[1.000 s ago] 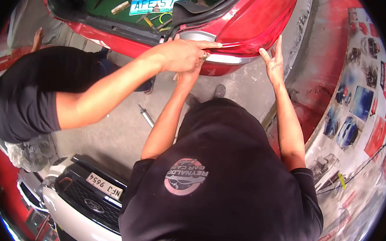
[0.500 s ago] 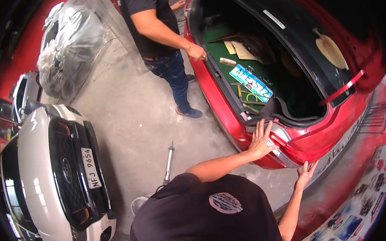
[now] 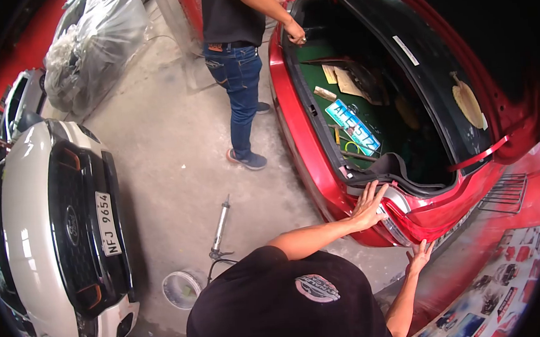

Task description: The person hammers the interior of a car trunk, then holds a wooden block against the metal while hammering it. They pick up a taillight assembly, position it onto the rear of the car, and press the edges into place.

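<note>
I observe both of the wearer's hands at the near rear corner of the red car (image 3: 316, 165). The tail lamp (image 3: 403, 222) is located at this corner, just outside the near corner of the trunk opening.

Left hand (image 3: 366, 211): placed at the inner end of the lamp, beside the trunk seal (image 3: 400, 171). The fingers are extended and spread; I read no pinch. The palm faces the bodywork.

Right hand (image 3: 419, 258): placed at the outer, lower end of the lamp. The fingers are spread, with the tips against the corner. I cannot tell whether they bear on the lamp or on the adjoining panel.

Trunk floor, along its rear edge: a blue-and-white licence plate (image 3: 354, 126) lies toward the near corner. A yellow-handled tool (image 3: 336, 135) and a yellow-green ring (image 3: 351, 146) lie next to it. A small block (image 3: 325, 93) and sheets of tan card (image 3: 348, 83) lie toward the far corner.

Second person: stands at the far rear corner of the car, one hand (image 3: 295, 32) over the trunk edge.

Concrete floor (image 3: 175, 131): a silver barrel-shaped tool (image 3: 221, 224) lies near a white tub (image 3: 182, 289). A white car (image 3: 29, 220) occupies the left edge.
</note>
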